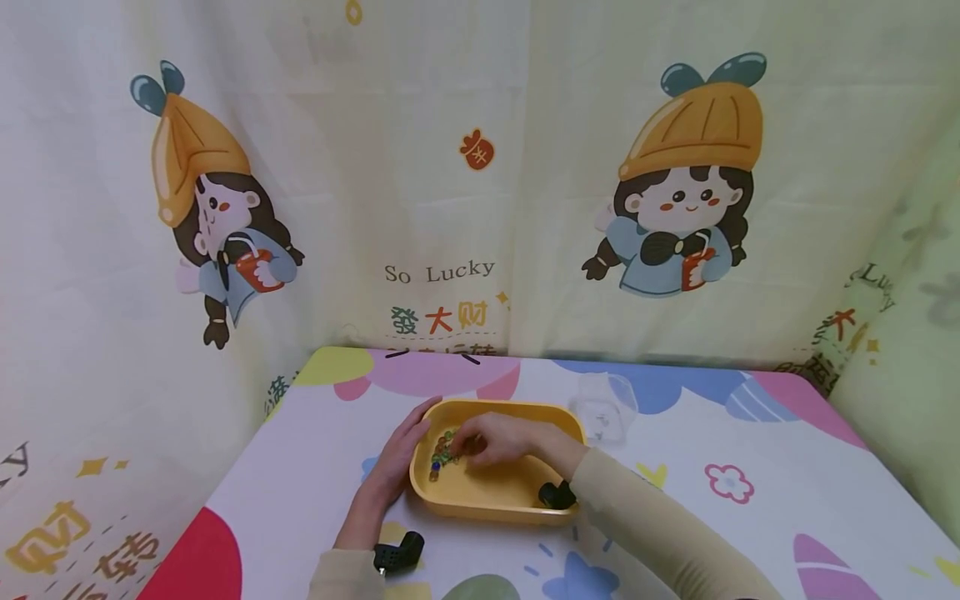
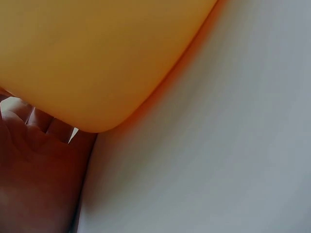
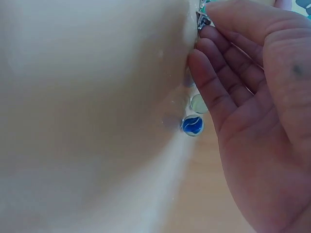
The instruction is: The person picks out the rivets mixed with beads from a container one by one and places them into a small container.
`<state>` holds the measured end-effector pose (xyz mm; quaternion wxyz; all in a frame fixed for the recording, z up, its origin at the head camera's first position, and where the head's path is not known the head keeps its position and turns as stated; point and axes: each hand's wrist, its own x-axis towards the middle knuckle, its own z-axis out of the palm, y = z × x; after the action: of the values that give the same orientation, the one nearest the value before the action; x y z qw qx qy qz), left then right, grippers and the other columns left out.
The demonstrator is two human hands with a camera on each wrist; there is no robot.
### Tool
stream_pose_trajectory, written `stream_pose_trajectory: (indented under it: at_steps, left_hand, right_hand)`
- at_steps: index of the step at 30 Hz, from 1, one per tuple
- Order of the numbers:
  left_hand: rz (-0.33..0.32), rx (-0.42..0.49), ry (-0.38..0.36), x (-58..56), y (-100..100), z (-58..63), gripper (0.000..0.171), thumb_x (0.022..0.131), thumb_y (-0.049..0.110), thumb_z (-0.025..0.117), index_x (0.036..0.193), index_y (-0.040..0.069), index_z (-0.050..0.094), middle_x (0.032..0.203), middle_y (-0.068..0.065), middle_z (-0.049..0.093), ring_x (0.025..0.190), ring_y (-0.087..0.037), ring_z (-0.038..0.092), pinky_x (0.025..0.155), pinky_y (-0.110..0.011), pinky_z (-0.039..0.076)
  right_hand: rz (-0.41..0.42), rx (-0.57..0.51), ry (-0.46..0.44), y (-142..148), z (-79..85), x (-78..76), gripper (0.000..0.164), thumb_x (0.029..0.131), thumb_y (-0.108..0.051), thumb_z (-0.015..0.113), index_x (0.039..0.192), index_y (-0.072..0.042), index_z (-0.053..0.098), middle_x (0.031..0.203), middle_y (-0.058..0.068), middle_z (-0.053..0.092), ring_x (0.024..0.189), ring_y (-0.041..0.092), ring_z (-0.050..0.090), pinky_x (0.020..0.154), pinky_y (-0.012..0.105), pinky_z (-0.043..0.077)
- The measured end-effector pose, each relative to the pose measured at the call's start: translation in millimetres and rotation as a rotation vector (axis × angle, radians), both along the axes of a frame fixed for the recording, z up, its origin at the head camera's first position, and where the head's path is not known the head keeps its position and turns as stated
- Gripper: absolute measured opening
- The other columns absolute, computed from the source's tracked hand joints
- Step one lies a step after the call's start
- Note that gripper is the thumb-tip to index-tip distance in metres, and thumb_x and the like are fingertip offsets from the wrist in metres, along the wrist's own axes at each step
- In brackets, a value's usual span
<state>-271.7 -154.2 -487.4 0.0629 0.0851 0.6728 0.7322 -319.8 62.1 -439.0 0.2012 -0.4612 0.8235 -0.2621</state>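
Note:
A yellow tub (image 1: 502,502) stands on the table, with several small glass marbles (image 1: 437,467) gathered at its left end. My left hand (image 1: 397,452) lies along the outside of the tub's left wall, its fingers extended against it. Inside the tub, my right hand (image 1: 501,439) reaches down to the marbles. In the right wrist view, its thumb and forefinger pinch a small glass marble (image 3: 203,20), partly hidden by the fingertips. A blue marble (image 3: 193,125) and a pale green marble (image 3: 198,104) lie beside the curled fingers.
A clear plastic box (image 1: 602,419) sits behind the tub's right corner. The table's cover (image 1: 675,517) is white with coloured shapes. A printed curtain (image 1: 540,250) hangs behind the table and along both sides. A black wrist device (image 1: 401,552) is on the left wrist.

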Motion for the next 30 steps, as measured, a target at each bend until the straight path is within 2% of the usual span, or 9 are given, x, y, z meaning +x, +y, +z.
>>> stream_pose_trajectory:
  at_steps: [12, 22, 30]
  left_hand:
    - [0.013, -0.006, -0.006, 0.9, 0.8, 0.8, 0.047, 0.11, 0.027, 0.039, 0.156, 0.014, 0.04, 0.159, -0.012, 0.034, 0.144, -0.031, 0.033, 0.118, -0.048, 0.025]
    - [0.005, -0.006, 0.001, 0.1, 0.4, 0.6, 0.05, 0.109, 0.032, 0.041, 0.156, 0.014, 0.038, 0.161, -0.013, 0.032, 0.145, -0.031, 0.031, 0.118, -0.049, 0.023]
    - [0.013, -0.009, -0.013, 1.3, 0.1, -0.3, 0.05, 0.11, 0.03, 0.041, 0.157, 0.014, 0.038, 0.161, -0.013, 0.031, 0.146, -0.032, 0.03, 0.119, -0.049, 0.023]
  right_hand:
    - [0.042, 0.007, 0.039, -1.4, -3.1, 0.7, 0.016, 0.093, -0.008, 0.073, 0.108, -0.013, 0.072, 0.1, -0.01, 0.065, 0.091, 0.003, 0.056, 0.089, 0.016, 0.048]
    - [0.035, 0.038, 0.058, -0.7, 0.4, 1.1, 0.012, 0.093, -0.008, 0.074, 0.103, -0.012, 0.076, 0.094, -0.012, 0.067, 0.085, 0.002, 0.057, 0.082, 0.015, 0.051]
    - [0.02, 0.084, 0.095, -1.6, -0.2, 3.2, 0.01, 0.091, -0.01, 0.075, 0.098, -0.017, 0.075, 0.087, -0.013, 0.064, 0.08, 0.002, 0.056, 0.075, 0.015, 0.051]
